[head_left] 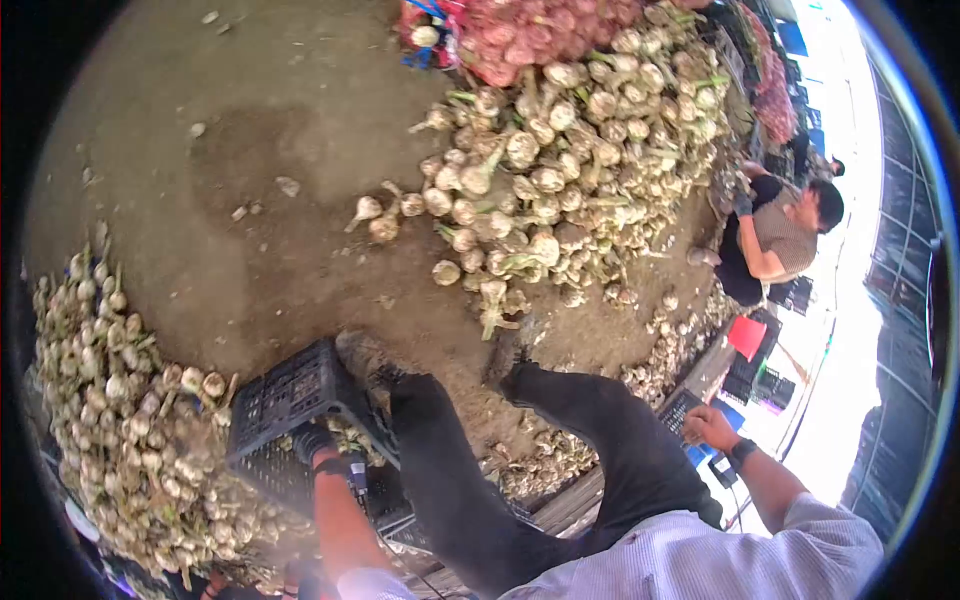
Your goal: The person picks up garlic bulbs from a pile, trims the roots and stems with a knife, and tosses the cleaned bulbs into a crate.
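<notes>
My left hand (312,440), in a dark glove, is closed on the edge of a black slatted plastic crate (285,395). The crate leans at an angle beside my lower leg, and a few garlic bulbs show at its near side. My right hand (708,428) is bare, with a dark band on the wrist. Its fingers are curled beside my right knee, and nothing shows in them. A heap of garlic bulbs (120,400) lies just left of the crate.
A larger garlic pile (560,170) spreads ahead of my feet, with red mesh sacks (540,30) behind it. A person (785,235) in dark gloves sits at the right. Loose bulbs lie along a wooden plank (705,370). A red item (746,337) and more crates stand nearby.
</notes>
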`<action>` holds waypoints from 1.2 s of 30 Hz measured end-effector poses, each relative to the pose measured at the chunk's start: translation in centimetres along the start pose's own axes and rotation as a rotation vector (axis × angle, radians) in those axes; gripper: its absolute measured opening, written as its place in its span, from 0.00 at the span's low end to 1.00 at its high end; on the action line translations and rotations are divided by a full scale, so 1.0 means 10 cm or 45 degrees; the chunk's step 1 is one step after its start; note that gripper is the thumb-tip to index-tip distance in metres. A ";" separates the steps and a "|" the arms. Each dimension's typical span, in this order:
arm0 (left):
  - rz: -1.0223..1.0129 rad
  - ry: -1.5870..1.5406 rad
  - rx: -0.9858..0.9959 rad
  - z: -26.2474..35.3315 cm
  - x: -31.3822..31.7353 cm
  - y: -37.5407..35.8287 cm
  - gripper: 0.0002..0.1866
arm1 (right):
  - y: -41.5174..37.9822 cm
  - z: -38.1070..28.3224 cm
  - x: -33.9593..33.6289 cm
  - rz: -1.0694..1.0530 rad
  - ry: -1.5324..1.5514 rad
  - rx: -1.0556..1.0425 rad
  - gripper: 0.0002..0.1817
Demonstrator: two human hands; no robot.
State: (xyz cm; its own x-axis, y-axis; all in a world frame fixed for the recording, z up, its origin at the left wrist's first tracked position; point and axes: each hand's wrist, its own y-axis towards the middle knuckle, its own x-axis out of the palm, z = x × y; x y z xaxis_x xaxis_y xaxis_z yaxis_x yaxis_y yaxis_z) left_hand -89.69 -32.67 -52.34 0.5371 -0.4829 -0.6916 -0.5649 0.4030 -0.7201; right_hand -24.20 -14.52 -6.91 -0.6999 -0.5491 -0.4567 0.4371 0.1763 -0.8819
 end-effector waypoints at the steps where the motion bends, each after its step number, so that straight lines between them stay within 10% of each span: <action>1: -0.121 0.163 0.180 0.00 -0.06 0.10 0.32 | 0.02 -0.01 0.02 -0.077 -0.076 -0.010 0.14; 12: 0.324 -0.695 -0.263 -0.63 -1.46 -1.54 0.19 | -0.31 -0.31 0.27 -0.161 0.190 -0.362 0.13; 17: 0.400 -0.459 0.180 -0.91 -2.22 -2.18 0.11 | -0.96 -0.66 0.63 -0.382 0.489 -0.429 0.14; 24: -0.575 -1.556 -0.021 2.10 -3.53 -3.53 0.09 | -1.56 -1.16 1.22 -0.775 0.777 -0.517 0.18; 31: -1.101 -0.531 0.978 3.31 -3.24 -4.67 0.16 | -1.37 -1.00 1.05 -0.800 1.843 -0.280 0.16; 34: -1.200 -0.411 0.895 3.30 -3.35 -4.85 0.22 | -1.16 -0.39 0.86 -0.597 2.078 -0.150 0.14; 36: -0.931 0.421 1.057 3.31 -3.59 -4.88 0.25 | -1.02 0.20 0.87 -0.148 1.545 -0.267 0.12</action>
State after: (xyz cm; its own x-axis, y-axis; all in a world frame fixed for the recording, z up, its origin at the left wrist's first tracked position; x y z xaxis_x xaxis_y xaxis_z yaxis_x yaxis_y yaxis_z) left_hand -60.66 -9.23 5.78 0.3063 -0.9425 -0.1339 0.4656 0.2709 -0.8425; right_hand -33.61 -22.74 -1.70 -0.8478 0.5228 -0.0886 0.3171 0.3659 -0.8750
